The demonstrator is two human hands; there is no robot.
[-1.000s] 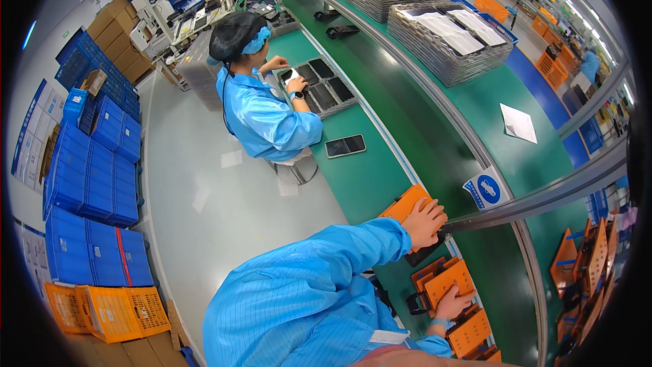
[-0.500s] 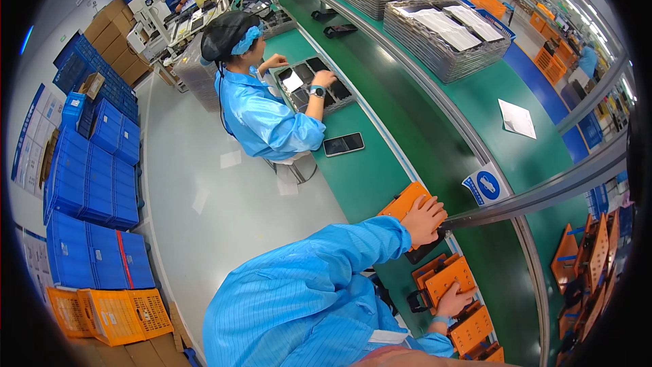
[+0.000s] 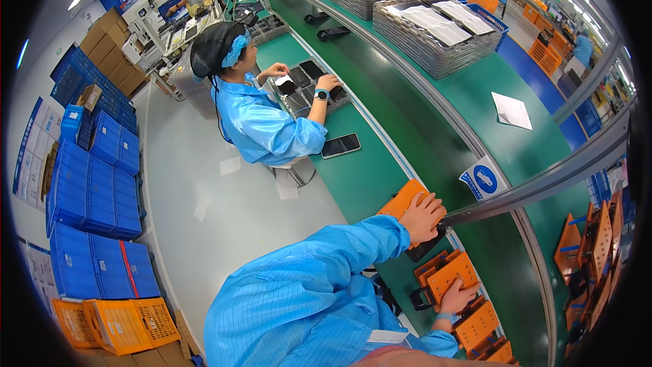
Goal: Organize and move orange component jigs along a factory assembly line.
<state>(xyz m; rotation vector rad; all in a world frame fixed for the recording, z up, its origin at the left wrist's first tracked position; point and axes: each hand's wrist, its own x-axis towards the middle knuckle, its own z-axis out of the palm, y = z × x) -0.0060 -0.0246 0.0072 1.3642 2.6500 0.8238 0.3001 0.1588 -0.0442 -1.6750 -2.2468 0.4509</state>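
Note:
My left hand point(image 3: 422, 217) lies on the end of a flat orange fixture point(image 3: 402, 200) at the edge of the green workbench point(image 3: 360, 177), its fingers reaching over a black part beneath. Lower down, my right hand point(image 3: 456, 297), with a band at the wrist, grips the near edge of a second orange fixture point(image 3: 449, 272) that has black clips. More orange fixtures point(image 3: 479, 323) sit in a row beside it.
A co-worker in a blue coat point(image 3: 261, 122) sits further along the bench, hands on a tray of dark phones point(image 3: 305, 85); one phone point(image 3: 340, 145) lies beside. A green conveyor point(image 3: 435, 122), grey stacked trays point(image 3: 435, 27), blue crates point(image 3: 88, 183) and orange crates point(image 3: 112, 323) surround us.
My hands have stayed almost where they were on the orange fixtures. The co-worker's hands have shifted over the tray of phones.

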